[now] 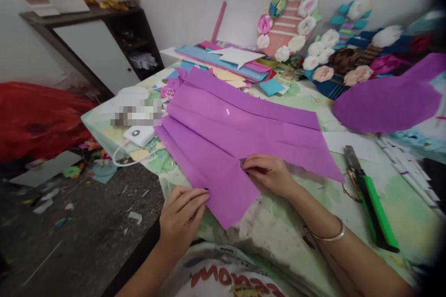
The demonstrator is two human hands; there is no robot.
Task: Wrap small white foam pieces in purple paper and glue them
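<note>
A large sheet of purple crepe paper (223,125) lies across the table, with long creases and a folded flap nearest me. My left hand (184,213) touches the flap's lower left edge, its fingers close together and the thumb side hidden beneath. Thumb and fingertips of my right hand (268,171) pinch the paper at the flap's upper right edge. Right of the paper lie a green utility knife (376,213) with its blade end pointing away and, partly under it, gold-handled scissors (351,185).
A white power bank (139,135) with a cable sits at the table's left edge. Coloured sheets (223,62) are stacked at the back, near a pink guitar-shaped decoration (289,25) with paper flowers. A purple cut-out (386,102) and white pens (407,171) lie right.
</note>
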